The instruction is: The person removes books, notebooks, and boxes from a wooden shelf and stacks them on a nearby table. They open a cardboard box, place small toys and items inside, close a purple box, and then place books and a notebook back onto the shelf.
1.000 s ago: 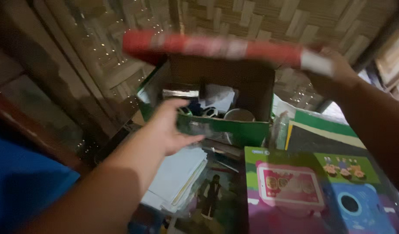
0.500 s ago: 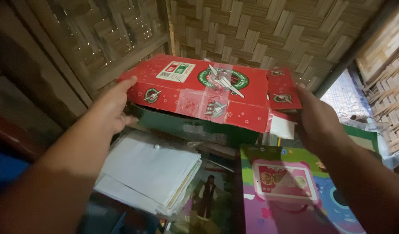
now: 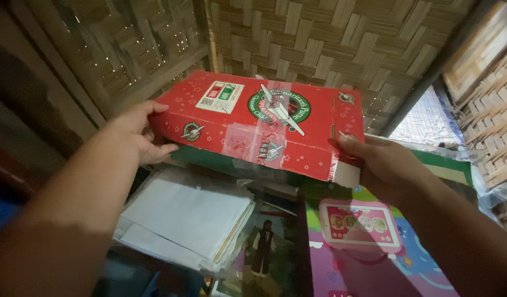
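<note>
A red cardboard lid [image 3: 264,124], printed with a round green emblem and patched with clear tape, is held at both ends over a green box [image 3: 231,160], whose front wall shows just beneath the lid's lower edge. The left hand [image 3: 135,132] is closed on the lid's left end, thumb underneath and fingers over the top corner, so the grip is clamped on the lid; the right hand [image 3: 382,165] is clamped on the right end, where a torn pale flap hangs at the corner. The lid appears tilted, its near edge lower than the far one, and is judged not fully seated. For the step to be done well, the lid is best levelled, its corners lined up with the box walls, and both ends pressed down evenly, with care taken at the torn corner so that it is not caught or bent further. Just in front of the box a stack of white papers [image 3: 187,217] lies in a clear sleeve on the cluttered desk, beside a picture of a standing figure [image 3: 262,250] and a colourful toy package [image 3: 369,242]. Behind everything a woven bamboo wall [image 3: 319,44] is seen, and the light is dim.
</note>
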